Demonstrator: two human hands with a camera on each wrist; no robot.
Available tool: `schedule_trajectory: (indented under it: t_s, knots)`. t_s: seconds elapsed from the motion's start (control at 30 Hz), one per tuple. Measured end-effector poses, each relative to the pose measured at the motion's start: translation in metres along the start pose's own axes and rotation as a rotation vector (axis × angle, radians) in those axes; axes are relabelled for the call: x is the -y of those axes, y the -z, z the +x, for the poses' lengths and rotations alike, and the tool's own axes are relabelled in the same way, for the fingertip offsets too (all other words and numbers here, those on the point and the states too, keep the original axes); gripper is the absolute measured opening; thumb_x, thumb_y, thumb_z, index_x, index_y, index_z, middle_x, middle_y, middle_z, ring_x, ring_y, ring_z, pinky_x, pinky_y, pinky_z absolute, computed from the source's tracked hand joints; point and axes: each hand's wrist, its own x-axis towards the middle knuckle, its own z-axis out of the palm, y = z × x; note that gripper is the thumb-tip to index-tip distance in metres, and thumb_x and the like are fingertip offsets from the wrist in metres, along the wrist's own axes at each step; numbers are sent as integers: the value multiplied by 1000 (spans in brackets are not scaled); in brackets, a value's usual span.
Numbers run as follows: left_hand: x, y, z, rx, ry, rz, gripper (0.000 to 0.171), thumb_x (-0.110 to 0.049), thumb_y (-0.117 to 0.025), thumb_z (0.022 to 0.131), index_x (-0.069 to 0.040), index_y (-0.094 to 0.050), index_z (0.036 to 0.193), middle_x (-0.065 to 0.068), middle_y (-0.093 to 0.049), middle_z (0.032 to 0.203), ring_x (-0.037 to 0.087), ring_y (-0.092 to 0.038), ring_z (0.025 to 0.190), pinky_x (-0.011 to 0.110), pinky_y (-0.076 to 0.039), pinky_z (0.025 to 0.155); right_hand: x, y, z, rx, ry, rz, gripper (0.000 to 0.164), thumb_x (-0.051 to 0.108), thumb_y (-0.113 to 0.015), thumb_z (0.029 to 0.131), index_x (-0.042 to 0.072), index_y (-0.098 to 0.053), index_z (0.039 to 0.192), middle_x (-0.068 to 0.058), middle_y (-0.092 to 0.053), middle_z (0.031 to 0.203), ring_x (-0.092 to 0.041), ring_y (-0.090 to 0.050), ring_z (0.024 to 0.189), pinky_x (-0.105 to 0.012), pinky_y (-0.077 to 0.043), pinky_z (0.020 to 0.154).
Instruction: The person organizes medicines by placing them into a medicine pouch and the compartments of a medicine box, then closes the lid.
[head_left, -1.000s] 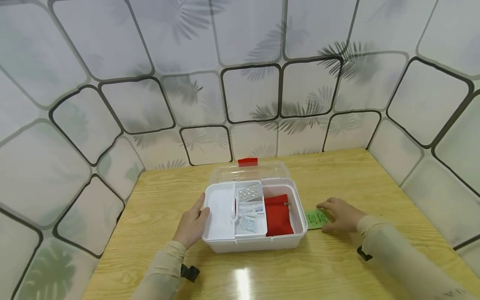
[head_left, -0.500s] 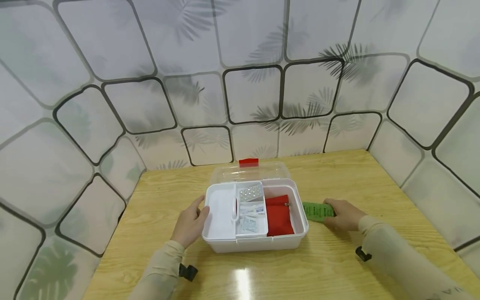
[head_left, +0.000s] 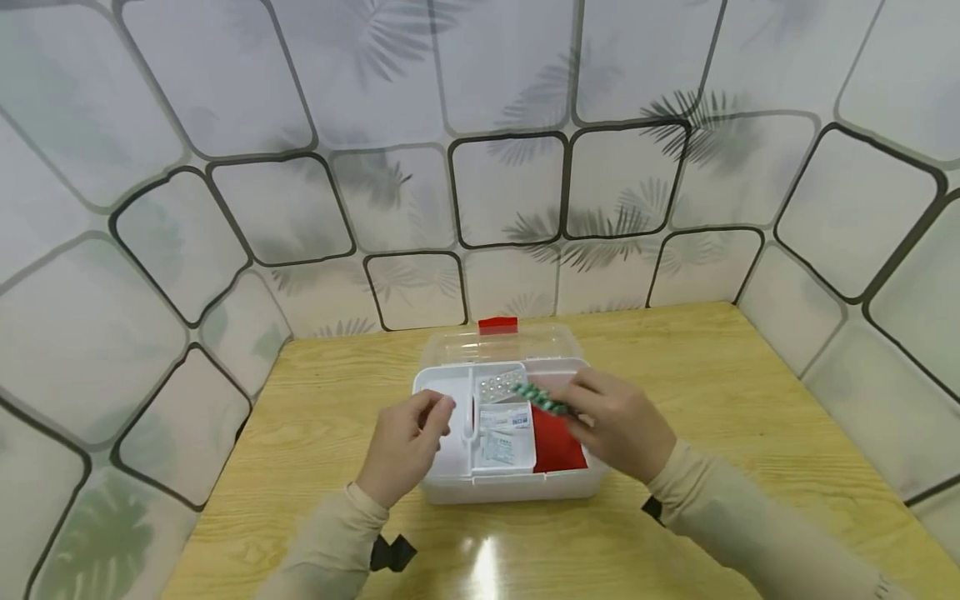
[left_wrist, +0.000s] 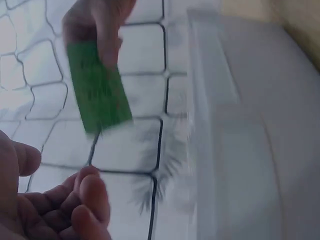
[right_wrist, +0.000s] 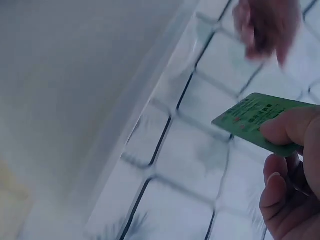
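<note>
My right hand [head_left: 618,421] pinches a green blister pack of pills [head_left: 538,397] between thumb and fingers, holding it above the open white plastic box [head_left: 517,490]. In the right wrist view the pack's printed green back [right_wrist: 250,120] faces up, with the thumb on it. My left hand [head_left: 401,450] is raised over the left part of the box's white tray [head_left: 448,379], its fingers loosely curled and holding nothing. The tray's small compartments hold a silver blister pack [head_left: 498,387], small paper packets [head_left: 502,417] and a pale sachet [head_left: 498,448].
A red zip pouch [head_left: 558,443] lies in the box's right side, partly hidden by my right hand. The clear lid [head_left: 540,342] with its red latch [head_left: 498,326] is folded back behind the box. All this stands on a wooden table [head_left: 322,400] before a patterned curtain [head_left: 510,192].
My right hand has picked up the green blister pack from the table right of the box and carried it left over the box. My left hand has let go of the box's side and risen.
</note>
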Motion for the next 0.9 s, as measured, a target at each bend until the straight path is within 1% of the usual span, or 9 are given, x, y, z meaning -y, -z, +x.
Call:
schedule_trajectory:
  t_s: [0.1, 0.17, 0.3, 0.4, 0.47, 0.53, 0.63, 0.77, 0.9]
  knots:
    - [-10, -9, 1, 129, 81, -113, 34, -34, -48, 101, -6, -67, 97, 0, -63, 70, 12, -58, 55, 27, -47, 49, 26, -18, 16, 22, 137, -50, 20, 3, -74, 74, 7, -71, 93, -3, -61, 86, -14, -58, 73, -24, -53, 64]
    - [-13, -14, 2, 165, 153, -187, 33, -34, -51, 100, -4, -64, 101, 4, -64, 72, 15, -60, 55, 28, -48, 49, 38, -28, 22, 15, 187, -76, 19, 3, -75, 75, 6, -73, 94, -4, -59, 84, -13, -56, 72, -20, -51, 63]
    - [-11, -16, 4, 152, 292, -367, 26, -19, -61, 95, 2, -55, 108, 9, -65, 75, 19, -59, 55, 30, -51, 51, 49, -38, 26, 39, 194, -45, 23, 4, -76, 77, 7, -74, 100, -2, -58, 86, -9, -53, 72, -14, -47, 62]
    - [-4, -10, 10, 100, 357, -415, 26, -9, -61, 92, 5, -53, 112, 10, -64, 76, 18, -56, 55, 28, -50, 52, 45, -36, 26, 87, 151, 44, 26, 9, -77, 77, 10, -73, 103, -1, -60, 92, -10, -56, 78, -17, -48, 66]
    - [3, -5, 14, 66, 379, -357, 28, -9, -61, 92, 4, -53, 116, 10, -63, 77, 16, -53, 56, 27, -49, 52, 34, -31, 24, 107, 99, 104, 27, 11, -78, 77, 12, -73, 103, 0, -63, 95, -12, -59, 83, -21, -50, 70]
    - [12, 1, 18, 41, 388, -254, 33, -11, -61, 93, 2, -52, 122, 9, -62, 78, 16, -53, 59, 26, -48, 53, 18, -24, 22, 118, 12, 173, 23, 12, -77, 78, 13, -73, 101, 2, -65, 93, -11, -60, 82, -24, -51, 68]
    - [24, 6, 20, 46, 383, -85, 43, -13, -62, 93, -2, -47, 132, 7, -61, 76, 16, -52, 61, 27, -46, 53, -11, -14, 17, 149, -181, 243, 16, 10, -74, 81, 12, -72, 97, 6, -66, 86, -8, -60, 77, -25, -52, 64]
    - [36, 6, 21, 87, 296, 144, 53, -14, -64, 91, -3, -43, 138, 2, -59, 71, 14, -51, 59, 28, -44, 52, -52, -11, 3, 223, -446, 251, 11, 11, -71, 86, 12, -72, 96, 8, -66, 82, -7, -59, 74, -28, -51, 63]
    - [41, 1, 20, 126, 220, 346, 49, -17, -65, 90, -2, -50, 135, -4, -56, 68, 10, -50, 56, 27, -43, 52, -86, -18, -15, 300, -650, 243, 15, 17, -66, 91, 10, -72, 102, 2, -68, 89, -13, -61, 80, -34, -50, 71]
